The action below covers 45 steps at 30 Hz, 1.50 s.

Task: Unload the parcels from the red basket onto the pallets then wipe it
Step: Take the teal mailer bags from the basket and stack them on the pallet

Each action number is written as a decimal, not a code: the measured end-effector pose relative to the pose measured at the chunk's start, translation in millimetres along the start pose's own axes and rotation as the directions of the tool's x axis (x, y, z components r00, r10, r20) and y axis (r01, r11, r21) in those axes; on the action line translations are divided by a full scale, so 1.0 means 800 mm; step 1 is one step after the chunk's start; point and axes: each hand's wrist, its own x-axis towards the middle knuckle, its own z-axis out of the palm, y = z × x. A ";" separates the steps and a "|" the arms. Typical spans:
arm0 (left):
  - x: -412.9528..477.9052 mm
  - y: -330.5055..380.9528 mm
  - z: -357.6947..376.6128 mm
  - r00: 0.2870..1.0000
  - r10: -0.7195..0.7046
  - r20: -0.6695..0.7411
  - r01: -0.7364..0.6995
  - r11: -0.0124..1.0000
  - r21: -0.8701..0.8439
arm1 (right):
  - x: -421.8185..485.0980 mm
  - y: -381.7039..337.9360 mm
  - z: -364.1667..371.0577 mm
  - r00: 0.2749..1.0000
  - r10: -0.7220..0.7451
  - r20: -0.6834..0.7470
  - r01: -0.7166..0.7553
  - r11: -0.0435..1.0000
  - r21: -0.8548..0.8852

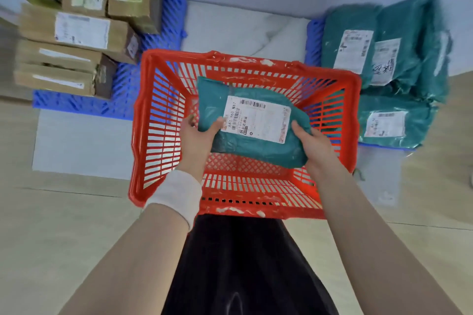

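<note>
Both hands — left (197, 135) and right (313, 147) — pinch the green parcel's (256, 123) near corners over the basket (158, 120) middle. It looks soft, light, slippery — best held by its edges.

Teal parcel (252, 120) label-up, held above red slatted basket (158, 120)

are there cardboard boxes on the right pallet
No, the right pallet holds teal mailer bags; the cardboard boxes sit on the left pallet.
</note>
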 end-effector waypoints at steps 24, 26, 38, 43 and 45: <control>-0.210 0.150 0.374 0.967 0.109 0.229 -0.033 0.949 -0.313 | -0.008 -0.157 -0.339 0.977 -0.212 0.016 0.212 0.977 0.031; -0.207 0.154 0.384 0.951 0.119 0.285 -0.064 0.979 -0.193 | 0.010 -0.172 -0.348 0.978 -0.202 0.054 0.205 0.977 -0.054; -0.083 0.179 0.488 0.987 0.065 0.149 -0.059 0.997 -0.046 | 0.180 -0.214 -0.316 0.962 -0.233 -0.142 0.217 0.969 -0.117; 0.005 0.189 0.541 0.993 0.071 0.094 -0.069 0.997 -0.024 | 0.273 -0.237 -0.291 0.883 -0.422 -0.203 0.284 0.828 -0.484; 0.032 0.185 0.557 0.994 0.076 0.080 -0.076 0.997 0.000 | 0.301 -0.237 -0.285 0.859 -0.465 -0.214 0.256 0.751 -0.609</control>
